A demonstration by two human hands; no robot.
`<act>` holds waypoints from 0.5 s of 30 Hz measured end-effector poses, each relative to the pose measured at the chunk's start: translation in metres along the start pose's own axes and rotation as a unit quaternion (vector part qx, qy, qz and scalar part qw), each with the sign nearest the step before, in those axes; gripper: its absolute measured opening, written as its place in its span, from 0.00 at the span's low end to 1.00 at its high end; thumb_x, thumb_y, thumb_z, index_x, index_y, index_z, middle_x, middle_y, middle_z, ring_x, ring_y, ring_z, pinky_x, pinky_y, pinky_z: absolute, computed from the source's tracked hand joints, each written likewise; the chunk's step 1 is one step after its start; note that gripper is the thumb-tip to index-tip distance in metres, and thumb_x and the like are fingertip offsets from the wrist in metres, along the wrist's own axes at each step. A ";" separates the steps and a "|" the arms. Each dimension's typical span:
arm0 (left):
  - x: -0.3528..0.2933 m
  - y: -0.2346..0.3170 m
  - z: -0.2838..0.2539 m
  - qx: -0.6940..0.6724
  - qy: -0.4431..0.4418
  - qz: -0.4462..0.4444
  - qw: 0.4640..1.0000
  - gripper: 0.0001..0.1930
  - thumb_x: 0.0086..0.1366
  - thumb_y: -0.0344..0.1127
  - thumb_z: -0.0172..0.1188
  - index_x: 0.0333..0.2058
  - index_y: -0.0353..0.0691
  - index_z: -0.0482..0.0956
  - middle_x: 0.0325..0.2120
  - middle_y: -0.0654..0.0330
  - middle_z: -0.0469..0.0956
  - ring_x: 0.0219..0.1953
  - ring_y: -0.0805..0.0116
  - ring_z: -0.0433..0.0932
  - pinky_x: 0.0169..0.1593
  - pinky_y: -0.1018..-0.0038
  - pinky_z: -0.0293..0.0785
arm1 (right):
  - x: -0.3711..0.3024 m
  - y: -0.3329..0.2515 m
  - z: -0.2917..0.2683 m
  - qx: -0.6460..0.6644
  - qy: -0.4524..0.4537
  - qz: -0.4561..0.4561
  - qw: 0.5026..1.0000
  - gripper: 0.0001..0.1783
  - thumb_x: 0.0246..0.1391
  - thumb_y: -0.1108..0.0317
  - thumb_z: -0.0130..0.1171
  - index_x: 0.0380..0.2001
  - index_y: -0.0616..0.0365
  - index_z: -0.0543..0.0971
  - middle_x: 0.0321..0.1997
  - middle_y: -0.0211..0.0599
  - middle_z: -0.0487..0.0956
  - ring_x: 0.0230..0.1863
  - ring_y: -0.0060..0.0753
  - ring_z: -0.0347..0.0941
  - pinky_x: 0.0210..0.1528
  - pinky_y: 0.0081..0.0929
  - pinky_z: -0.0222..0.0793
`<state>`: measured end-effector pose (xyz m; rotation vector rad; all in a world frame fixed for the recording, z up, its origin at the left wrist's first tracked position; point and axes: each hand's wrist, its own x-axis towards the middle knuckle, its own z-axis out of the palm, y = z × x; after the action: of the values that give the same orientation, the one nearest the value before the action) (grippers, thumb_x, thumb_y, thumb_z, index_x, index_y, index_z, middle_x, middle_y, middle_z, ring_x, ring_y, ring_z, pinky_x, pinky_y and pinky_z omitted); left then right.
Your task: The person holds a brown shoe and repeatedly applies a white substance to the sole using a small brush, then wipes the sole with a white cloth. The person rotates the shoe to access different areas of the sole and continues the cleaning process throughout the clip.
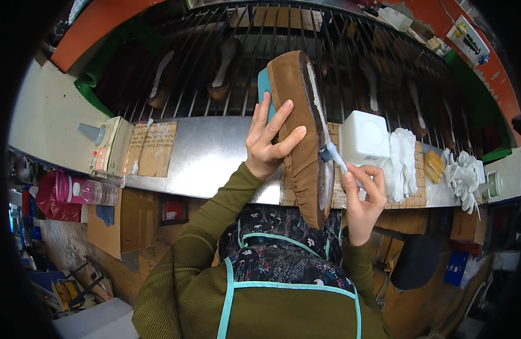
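My left hand (266, 144) grips a brown suede shoe upper (293, 107), its fingers spread over the side, and holds it tilted on its side above the bench edge. A light-blue last (263, 83) shows at the shoe's opening. The shoe's underside faces right, with a whitish coating (314, 90) along it. In my right hand (364, 198) a small brush (335, 155) with a pale handle is pinched between thumb and fingers. Its dark head touches the edge of the underside, about midway along. A white square plastic container (363, 137) stands just right of the brush.
Several other shoes (222, 73), white-streaked underneath, lie on the metal-bar rack (252, 62) beyond the steel bench (198, 147). White cloth gloves (463, 175), a folded white cloth (403, 164) and a yellow block (434, 167) lie right. Cardboard (153, 152) and a pink-lidded jar (85, 189) are left.
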<state>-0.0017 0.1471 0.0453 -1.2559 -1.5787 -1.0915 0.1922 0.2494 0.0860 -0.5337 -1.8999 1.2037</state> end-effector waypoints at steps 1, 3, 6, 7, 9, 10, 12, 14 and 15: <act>0.001 0.000 0.000 0.000 0.002 0.000 1.000 0.21 0.51 0.39 0.68 0.44 0.62 0.73 0.56 0.58 0.72 0.58 0.35 0.67 0.55 0.44 0.70 | 0.003 -0.001 0.000 -0.010 0.000 -0.014 1.000 0.09 0.52 0.76 0.62 0.38 0.61 0.84 0.34 0.31 0.70 0.31 0.18 0.64 0.26 0.15 0.61; 0.002 0.001 -0.001 0.000 0.000 0.002 1.000 0.21 0.51 0.39 0.68 0.44 0.62 0.73 0.56 0.58 0.72 0.57 0.34 0.67 0.54 0.44 0.70 | 0.009 -0.004 -0.001 -0.028 0.000 -0.041 0.999 0.09 0.51 0.76 0.63 0.38 0.61 0.84 0.34 0.31 0.70 0.31 0.18 0.64 0.27 0.15 0.61; 0.005 0.001 0.000 -0.001 0.002 0.007 1.000 0.21 0.51 0.39 0.68 0.44 0.62 0.73 0.56 0.58 0.71 0.57 0.34 0.67 0.54 0.44 0.70 | 0.015 -0.001 -0.002 -0.028 0.012 -0.073 0.997 0.09 0.51 0.76 0.63 0.38 0.61 0.84 0.33 0.30 0.70 0.30 0.18 0.63 0.27 0.16 0.61; 0.005 0.002 0.000 -0.001 0.003 0.010 1.000 0.22 0.51 0.39 0.68 0.45 0.62 0.73 0.56 0.57 0.71 0.57 0.34 0.67 0.54 0.44 0.70 | 0.017 0.001 -0.003 -0.016 -0.002 -0.076 0.997 0.09 0.51 0.76 0.63 0.38 0.61 0.83 0.33 0.30 0.70 0.30 0.18 0.63 0.27 0.16 0.61; 0.006 0.001 0.000 -0.010 0.004 0.009 1.000 0.22 0.51 0.38 0.67 0.45 0.62 0.73 0.57 0.57 0.71 0.58 0.35 0.67 0.54 0.44 0.70 | 0.019 0.004 -0.007 0.005 -0.031 -0.080 0.996 0.09 0.51 0.76 0.63 0.37 0.61 0.83 0.33 0.30 0.70 0.29 0.18 0.63 0.28 0.16 0.61; 0.007 0.001 0.001 -0.014 0.005 0.009 1.000 0.22 0.51 0.38 0.67 0.45 0.61 0.73 0.57 0.57 0.71 0.58 0.35 0.67 0.54 0.44 0.69 | 0.020 0.006 -0.009 0.019 -0.044 -0.078 0.996 0.09 0.51 0.76 0.63 0.37 0.61 0.83 0.33 0.30 0.70 0.29 0.17 0.63 0.28 0.16 0.61; 0.007 0.000 0.001 -0.017 -0.002 0.006 1.000 0.22 0.51 0.38 0.67 0.46 0.61 0.74 0.57 0.57 0.71 0.58 0.36 0.67 0.55 0.44 0.69 | 0.018 0.010 -0.014 0.045 -0.075 -0.067 0.994 0.09 0.51 0.76 0.64 0.37 0.61 0.83 0.32 0.29 0.70 0.28 0.17 0.63 0.28 0.16 0.61; 0.009 0.001 0.000 -0.020 -0.012 0.000 1.000 0.22 0.51 0.38 0.67 0.46 0.61 0.74 0.57 0.57 0.71 0.59 0.38 0.67 0.56 0.45 0.68 | 0.013 0.011 -0.018 0.055 -0.087 -0.060 0.993 0.09 0.50 0.76 0.64 0.37 0.62 0.83 0.32 0.30 0.71 0.29 0.18 0.64 0.28 0.16 0.61; 0.010 0.002 0.000 -0.021 -0.018 -0.005 1.000 0.22 0.51 0.37 0.67 0.46 0.61 0.75 0.57 0.57 0.71 0.59 0.38 0.67 0.56 0.45 0.68 | 0.011 0.012 -0.020 0.059 -0.093 -0.058 0.992 0.09 0.50 0.75 0.64 0.37 0.62 0.83 0.32 0.30 0.71 0.29 0.18 0.64 0.28 0.16 0.62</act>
<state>-0.0017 0.1497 0.0549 -1.3031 -1.5981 -1.1193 0.2010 0.2737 0.0843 -0.2510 -1.9702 1.3184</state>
